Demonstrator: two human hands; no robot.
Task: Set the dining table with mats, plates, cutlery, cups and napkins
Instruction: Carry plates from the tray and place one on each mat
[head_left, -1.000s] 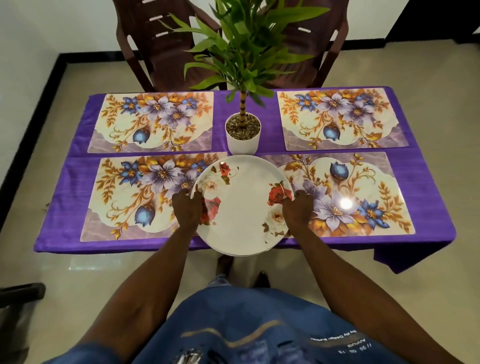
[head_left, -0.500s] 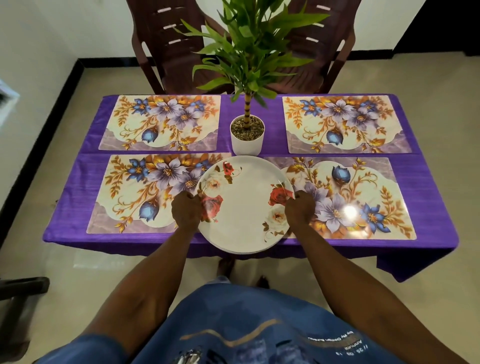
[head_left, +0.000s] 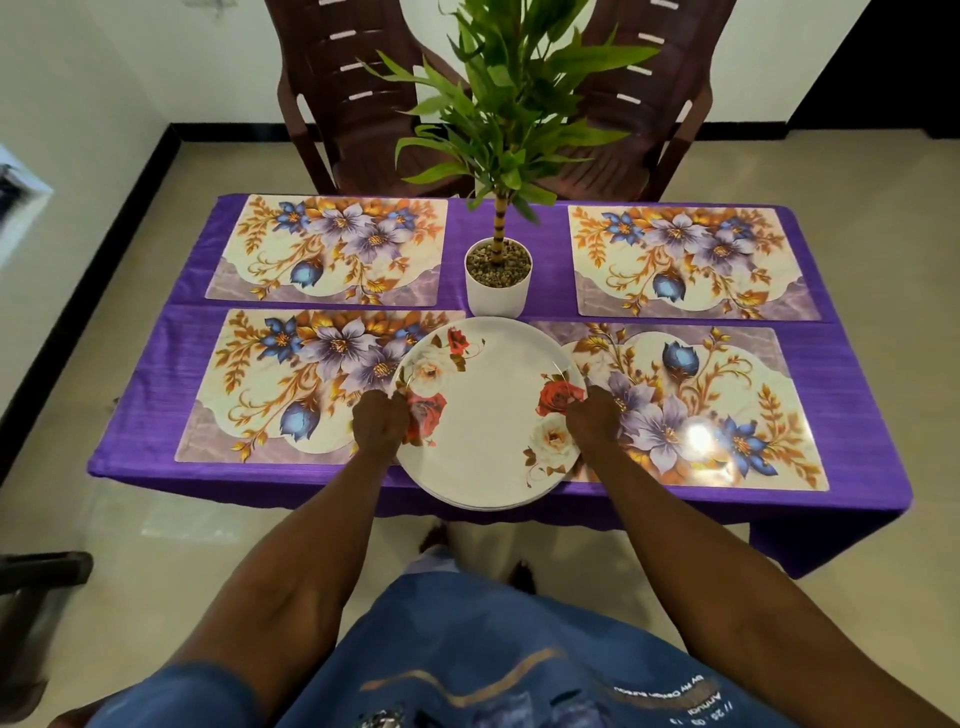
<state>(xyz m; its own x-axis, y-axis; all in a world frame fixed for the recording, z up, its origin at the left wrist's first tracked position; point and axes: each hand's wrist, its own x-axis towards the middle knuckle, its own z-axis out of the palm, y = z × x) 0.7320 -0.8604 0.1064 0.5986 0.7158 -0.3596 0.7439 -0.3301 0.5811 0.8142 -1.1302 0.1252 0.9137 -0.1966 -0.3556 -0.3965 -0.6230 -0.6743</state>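
Plates (head_left: 488, 415): you're holding a stack of floral ones by opposite rims. Left hand (head_left: 378, 423) fingers grip the left edge, right hand (head_left: 595, 422) fingers grip the right edge. Stack sits over the worktop's (head_left: 852, 364) near edge, between the two near mats (head_left: 291, 384) (head_left: 701, 405). Far mats (head_left: 332, 249) (head_left: 691, 260) are bare. Potted plant (head_left: 497, 275) is just behind the stack.

Both bare forearms reach forward from the lower corners of the view and converge toward the centre. The left hand (head_left: 381, 427) sits at about 9 o'clock on the stack of plates (head_left: 488, 410), knuckles up, fingers curled over its rim. The right hand (head_left: 594, 422) mirrors it at about 3 o'clock, fingers likewise wrapped around the opposite edge. Both wrists are straight.
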